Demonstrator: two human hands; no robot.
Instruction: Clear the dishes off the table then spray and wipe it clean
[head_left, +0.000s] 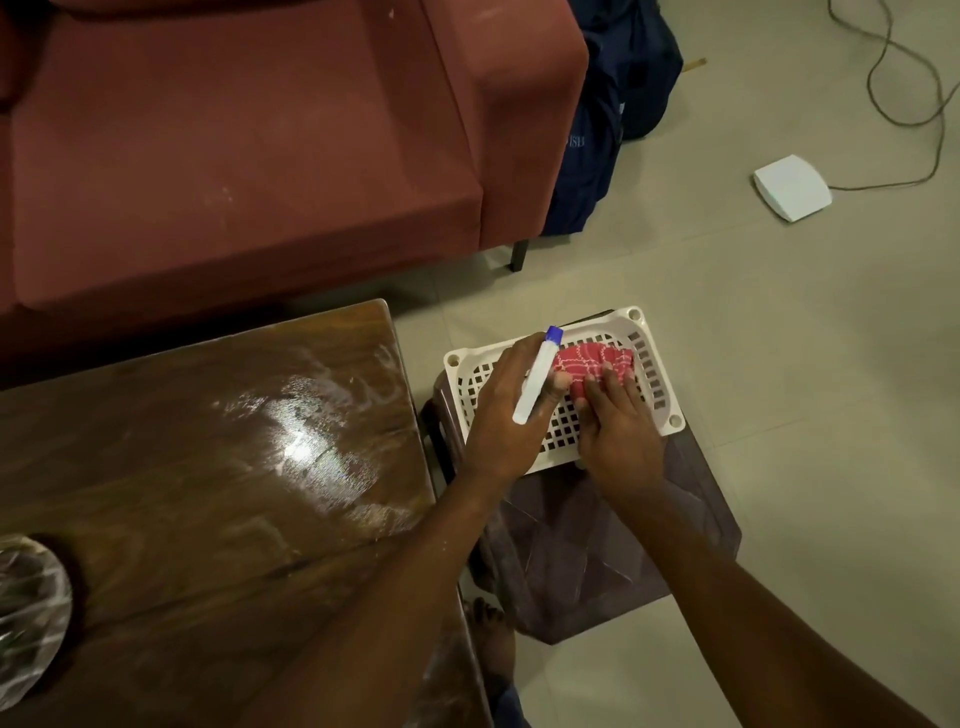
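Note:
The wooden table (156, 467) fills the lower left, and a wet, streaky patch (311, 426) shines on its top. To its right a white perforated basket (644, 353) rests on a brown plastic stool (597, 551). My left hand (504, 415) is over the basket, closed around a white spray bottle with a blue tip (537, 379). My right hand (618, 421) grips a red patterned cloth (592, 361) inside the basket. A clear glass dish (26, 618) sits at the table's left edge.
A red sofa (234, 145) stands just behind the table. Dark blue bags (602, 130) lean by its arm. On the tiled floor lie a white box (792, 187) and a cable (904, 93). A bare foot (491, 639) shows below the stool.

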